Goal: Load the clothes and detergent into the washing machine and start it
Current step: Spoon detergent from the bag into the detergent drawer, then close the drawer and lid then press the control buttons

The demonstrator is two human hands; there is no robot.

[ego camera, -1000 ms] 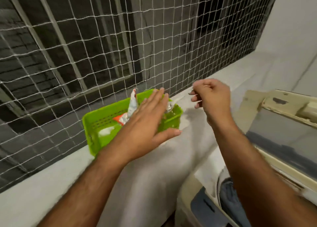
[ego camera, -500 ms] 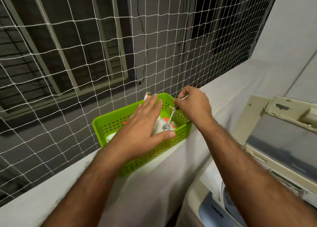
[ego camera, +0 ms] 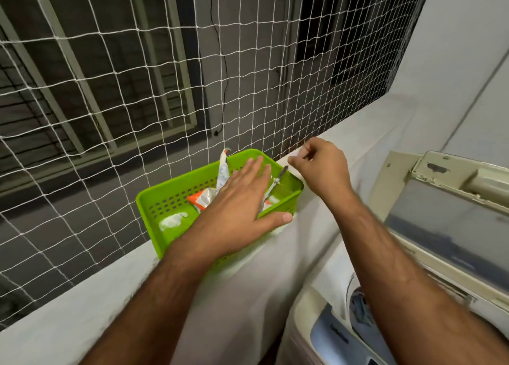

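Detergent: in the head view, a crumpled sachet lay in the green basket on the ledge, beside the washing machine.
Left hand: my left hand was spread flat, fingers apart, over the sachet and basket rim, gripping nothing.
Right hand: my right hand was curled just past the basket's far corner, thumb and forefinger pressed together (on what, if anything, I could not tell).
Spoon: a metal spoon leaned in the basket.
Clothes: blue fabric showed in the open drum.
Risk: I judged a careless pull could tip the basket off the ledge; powder was already spilled inside.
Count: one basket, one spoon, two hands; sachets possibly two, unclear.
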